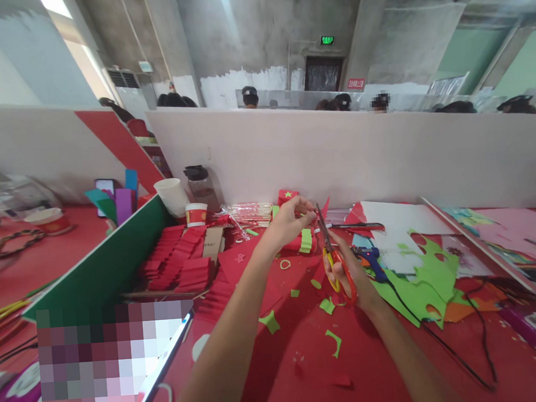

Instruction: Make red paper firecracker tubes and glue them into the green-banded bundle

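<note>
My right hand (352, 273) grips scissors (331, 255) with red and yellow handles, blades pointing up and away. My left hand (289, 220) pinches a small piece of paper just left of the blade tips; the piece is too small to name its colour. Below the left hand lies a red paper roll with a green band (304, 241). Green paper scraps (327, 306) are scattered on the red table (307, 370) beneath both hands.
Stacks of folded red paper (180, 262) sit to the left by a green divider (102, 264). Paper cups (172, 196), a dark jar (200, 184), a blue glue gun (368, 258) with black cable, and cut green sheets (429, 275) lie around. A white partition (360, 151) stands behind.
</note>
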Tool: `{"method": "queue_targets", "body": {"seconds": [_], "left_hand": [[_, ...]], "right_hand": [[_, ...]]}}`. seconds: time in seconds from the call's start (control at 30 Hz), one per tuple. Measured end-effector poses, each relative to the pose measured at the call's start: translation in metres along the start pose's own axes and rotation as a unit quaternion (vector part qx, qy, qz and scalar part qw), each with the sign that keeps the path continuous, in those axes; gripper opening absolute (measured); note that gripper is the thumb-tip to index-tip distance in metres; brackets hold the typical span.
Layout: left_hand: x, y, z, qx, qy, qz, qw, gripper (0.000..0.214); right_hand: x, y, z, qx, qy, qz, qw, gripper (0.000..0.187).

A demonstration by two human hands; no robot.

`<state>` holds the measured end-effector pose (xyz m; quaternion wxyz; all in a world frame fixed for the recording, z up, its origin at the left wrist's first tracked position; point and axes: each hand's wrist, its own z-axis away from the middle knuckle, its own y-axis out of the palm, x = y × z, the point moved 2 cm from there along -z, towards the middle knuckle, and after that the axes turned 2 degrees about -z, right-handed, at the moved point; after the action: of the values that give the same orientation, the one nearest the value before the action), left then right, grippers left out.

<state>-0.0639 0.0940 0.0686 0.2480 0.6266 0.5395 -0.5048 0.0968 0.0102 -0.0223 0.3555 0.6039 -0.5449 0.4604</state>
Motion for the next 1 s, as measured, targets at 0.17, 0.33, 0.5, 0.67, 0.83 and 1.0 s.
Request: {"method": "queue_targets", "body": {"seconds": [0.17,0.33,0.5,0.67,0.83,1.0], "left_hand": [[0.0019,0.0,0.0003,0.024,-0.01,-0.005,1.0,0.011],[0.0021,-0.0004,0.0011,0.04,-0.014,-0.008,0.999,0.011],[0.0011,-0.001,0.0023,0.047,-0.018,-0.01,0.999,0.011],[0.0016,-0.0017,0.0024,0.048,-0.016,-0.022,0.998,0.011],[0.0014,-0.0014,0.0015,0.048,-0.013,-0.022,0.999,0.011],[-0.0007,-0.0015,0.0025,0.05,-0.016,-0.025,0.998,0.011]], "right_hand": [[-0.0003,-0.0018,0.0001,0.004,0.004,-0.011,1.0,0.081],[0.0047,-0.0017,-0.0004,-0.001,-0.002,0.014,1.0,0.075],[0.0056,-0.0021,-0.0003,-0.005,-0.003,0.025,1.0,0.071],[0.0034,-0.0032,0.0002,-0.004,0.008,0.032,0.999,0.071],[-0.0002,-0.0035,-0.0015,-0.008,0.01,0.036,0.999,0.071],[-0.0023,-0.0031,-0.0025,-0.009,0.014,0.025,1.0,0.072]]}}
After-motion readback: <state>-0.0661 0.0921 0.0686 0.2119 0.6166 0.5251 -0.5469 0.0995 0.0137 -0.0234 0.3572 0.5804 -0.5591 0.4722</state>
